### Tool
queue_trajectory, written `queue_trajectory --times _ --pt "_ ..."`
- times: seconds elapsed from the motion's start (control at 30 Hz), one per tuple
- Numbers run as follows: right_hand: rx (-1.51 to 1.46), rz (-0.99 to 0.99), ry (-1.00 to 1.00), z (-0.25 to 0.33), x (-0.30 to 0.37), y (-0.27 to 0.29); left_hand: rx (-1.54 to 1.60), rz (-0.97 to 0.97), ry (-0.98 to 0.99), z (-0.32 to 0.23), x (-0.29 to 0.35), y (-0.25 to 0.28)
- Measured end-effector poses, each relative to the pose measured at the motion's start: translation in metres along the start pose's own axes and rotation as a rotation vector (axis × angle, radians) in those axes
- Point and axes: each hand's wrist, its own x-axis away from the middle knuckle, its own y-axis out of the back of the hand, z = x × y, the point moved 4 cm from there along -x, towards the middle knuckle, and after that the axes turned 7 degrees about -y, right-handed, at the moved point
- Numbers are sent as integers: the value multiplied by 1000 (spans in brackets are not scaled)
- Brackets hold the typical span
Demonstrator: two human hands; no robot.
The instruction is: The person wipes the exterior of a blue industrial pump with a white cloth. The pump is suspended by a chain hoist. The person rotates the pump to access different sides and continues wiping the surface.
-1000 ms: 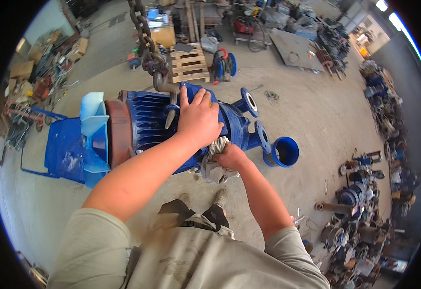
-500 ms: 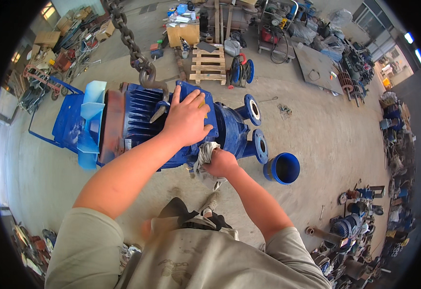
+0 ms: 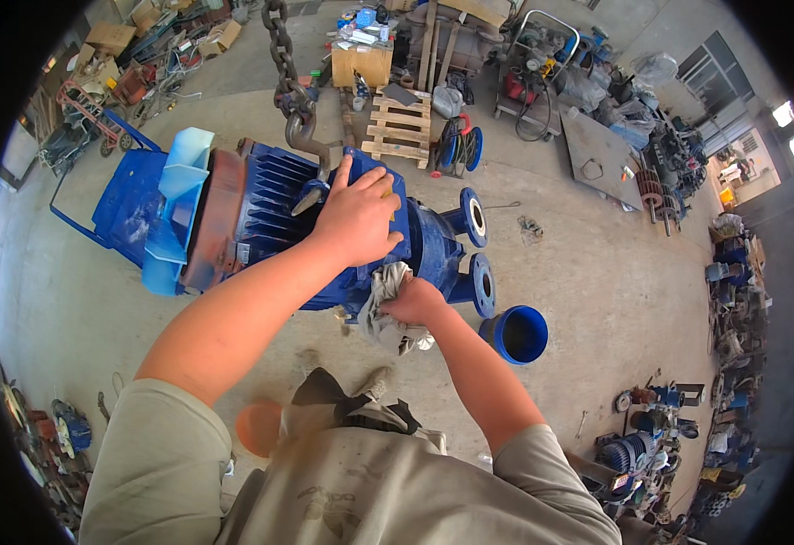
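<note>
I have the finned blue motor-pump (image 3: 274,195) across my view, in front of the torso. The chain (image 3: 283,56) comes down to its top, ending in a hook (image 3: 299,136); whether it bears load I can't tell. Right of the motor-pump stands a blue bucket (image 3: 497,334). My left hand (image 3: 356,216) lies on the motor-pump's top, fingers spread. Against its near side, my right hand (image 3: 413,302) grips a bunched grey cloth (image 3: 384,295), fingers curled in, tips hidden. I'd brace lightly with the left palm and tuck up the cloth's loose folds against snagging.
</note>
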Motion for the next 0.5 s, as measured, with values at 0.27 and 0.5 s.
queue_trajectory --times 0.27,0.5 --pt "-54 -43 38 -23 40 17 -1 -33 -1 1 1 0" --pt "-4 2 39 10 28 12 -24 -4 4 0 2 1"
